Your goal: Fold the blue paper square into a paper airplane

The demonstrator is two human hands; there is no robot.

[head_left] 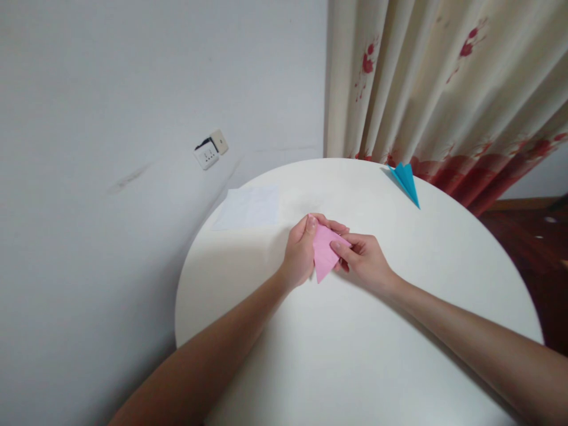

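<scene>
A folded pink paper [323, 253], pointed at its lower end, is held between both my hands just above the round white table [355, 355]. My left hand [299, 254] grips its left edge, thumb on top near the upper corner. On the right side my right hand [364, 257] pinches the paper with thumb and fingers. A blue folded paper plane [406, 180] lies at the table's far edge, well away from both hands.
A white sheet of paper [248, 207] lies flat on the table's far left. A wall socket [210, 151] sits on the white wall behind. Cream curtains with red flowers [444, 89] hang at the back right, over a dark floor [532, 248].
</scene>
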